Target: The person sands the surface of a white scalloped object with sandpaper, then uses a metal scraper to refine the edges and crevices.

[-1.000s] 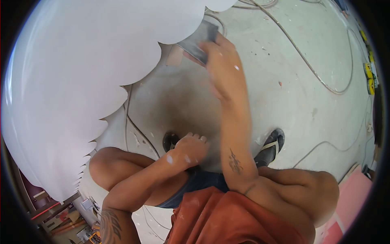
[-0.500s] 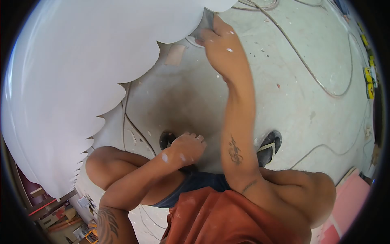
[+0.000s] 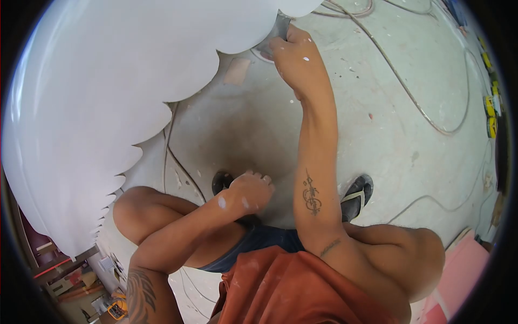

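A large white panel (image 3: 108,97) with a scalloped edge fills the upper left. My right hand (image 3: 302,56) reaches out to that edge near the top, its fingers closed on a grey piece of sandpaper (image 3: 279,27) that lies against one of the scallops. White specks dot the back of this hand. My left hand (image 3: 251,191) hangs between my knees, away from the panel. Its fingers are curled, and whatever may be in them is hidden. White smears mark its wrist.
Long hoses (image 3: 399,75) loop over the pale floor (image 3: 388,151), and a dark cable (image 3: 183,167) runs under the panel. A tan paper scrap (image 3: 236,71) lies below the edge. Pink sheeting (image 3: 458,275) stands lower right; yellow-and-black containers (image 3: 491,110) line the right side. A yellow tool (image 3: 117,308) sits lower left.
In the picture, the panel edge and my right hand have shifted slightly right and down. The sandpaper stays in my right hand at the edge; my left hand barely differs.
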`<move>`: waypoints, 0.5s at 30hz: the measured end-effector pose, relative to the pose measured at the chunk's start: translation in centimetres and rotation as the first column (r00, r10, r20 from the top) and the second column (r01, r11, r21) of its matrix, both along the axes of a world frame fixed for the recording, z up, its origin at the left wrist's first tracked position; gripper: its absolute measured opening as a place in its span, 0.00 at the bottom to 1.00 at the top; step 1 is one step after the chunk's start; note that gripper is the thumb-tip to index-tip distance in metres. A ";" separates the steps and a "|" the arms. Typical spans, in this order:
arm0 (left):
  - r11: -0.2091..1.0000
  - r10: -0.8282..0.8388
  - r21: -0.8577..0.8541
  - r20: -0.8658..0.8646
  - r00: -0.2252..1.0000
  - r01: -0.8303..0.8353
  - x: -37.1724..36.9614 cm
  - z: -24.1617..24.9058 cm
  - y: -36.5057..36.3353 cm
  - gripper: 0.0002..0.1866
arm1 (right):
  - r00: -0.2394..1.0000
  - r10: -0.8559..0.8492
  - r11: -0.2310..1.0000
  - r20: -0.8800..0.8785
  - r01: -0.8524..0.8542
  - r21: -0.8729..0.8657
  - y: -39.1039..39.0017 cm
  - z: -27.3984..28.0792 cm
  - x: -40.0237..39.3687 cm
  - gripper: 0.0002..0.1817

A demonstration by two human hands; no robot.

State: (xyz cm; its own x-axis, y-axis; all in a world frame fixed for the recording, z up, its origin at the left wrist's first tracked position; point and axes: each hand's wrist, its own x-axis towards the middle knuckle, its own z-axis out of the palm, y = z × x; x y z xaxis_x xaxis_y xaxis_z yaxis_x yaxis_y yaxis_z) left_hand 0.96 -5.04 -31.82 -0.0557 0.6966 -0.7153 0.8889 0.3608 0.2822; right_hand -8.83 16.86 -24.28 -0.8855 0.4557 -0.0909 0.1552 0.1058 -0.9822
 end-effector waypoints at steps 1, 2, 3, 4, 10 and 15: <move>1.000 -0.012 0.001 -0.010 1.000 0.012 -0.2 0.1 0.1 0.15 | 0.997 -0.021 0.999 -0.072 0.023 0.032 -0.1 -0.5 0.1 0.19; 1.000 -0.001 0.014 -0.014 1.000 0.001 -0.3 0.2 0.0 0.16 | 0.993 -0.032 0.998 -0.112 0.037 0.045 -0.4 -0.3 0.4 0.19; 1.000 0.014 0.025 -0.014 1.000 -0.013 -0.2 0.2 -0.1 0.17 | 0.987 -0.042 0.997 -0.152 0.052 0.059 -0.6 0.1 0.7 0.18; 1.000 0.008 0.021 -0.016 1.000 -0.008 0.0 0.2 -0.5 0.17 | 0.993 -0.034 0.999 -0.113 0.030 -0.037 -1.1 0.5 1.7 0.20; 0.998 0.034 -0.051 0.052 0.998 -0.032 0.0 0.3 0.6 0.17 | 0.952 -0.252 0.637 -0.172 0.029 -0.770 -3.8 -2.4 -1.0 0.16; 0.997 -0.012 -0.080 0.054 0.998 0.017 0.2 -0.7 0.6 0.16 | 0.875 -0.387 0.167 -0.291 -0.244 -0.955 -4.4 -1.1 0.5 0.20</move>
